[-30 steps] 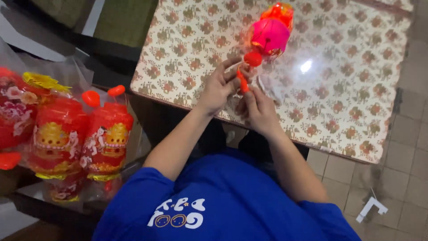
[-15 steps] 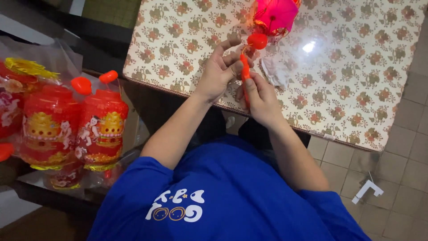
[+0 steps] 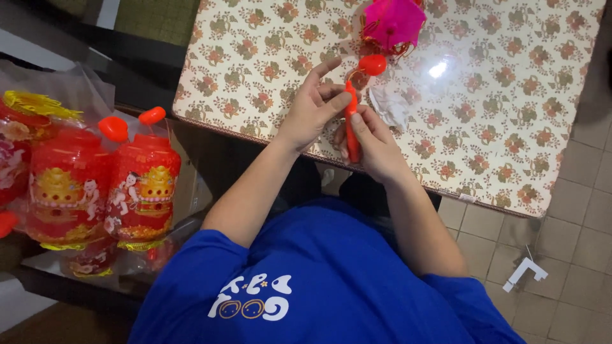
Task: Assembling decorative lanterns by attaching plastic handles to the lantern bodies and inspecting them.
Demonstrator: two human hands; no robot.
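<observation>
The slim orange-red plastic handle stick (image 3: 352, 127) stands nearly upright in the view, its long axis running from the person's body toward the far edge of the surface (image 3: 255, 70), and it sits between both hands above the near edge. The right hand (image 3: 376, 143) is closed around the lower half of the stick, thumb pressed along its side. The left hand (image 3: 312, 108) pinches the upper part between thumb and fingers, with the index finger extended and free. Both hands touch the stick; the right holds lower, the left higher, so the left is nearer the rounded orange-red plastic knob (image 3: 372, 64) just beyond the top end of the stick. Just past that knob lies a bright pink lantern with gold fringe (image 3: 392, 24). A crumpled piece of clear wrapping (image 3: 390, 107) lies just beside the right hand. The surface carries a glossy floral-patterned covering that reflects light. Well apart to the left, red cylindrical lanterns with gold printed figures (image 3: 102, 185) stand in clear plastic bags, each with an orange knob on top
</observation>
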